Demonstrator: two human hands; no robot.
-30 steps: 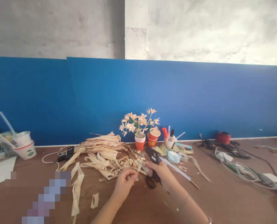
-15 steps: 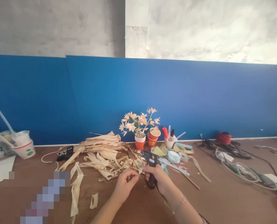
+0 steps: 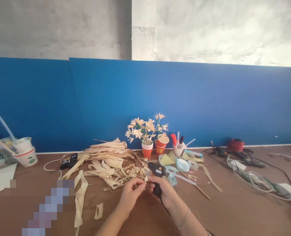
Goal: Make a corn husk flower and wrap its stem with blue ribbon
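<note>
Now right hand, glue gun nearer left hand.

Yellow print on red cup, green on white cup, unreadable

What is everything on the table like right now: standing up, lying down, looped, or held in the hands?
Left hand: pinching a small pale piece
Right hand: closed around the black glue gun
Black glue gun: held
Pale flowers: standing in a red-and-white cup stack
Dry husks: loosely piled
Pen cup: upright, things sticking out
White cable: lying in loose loops
</note>
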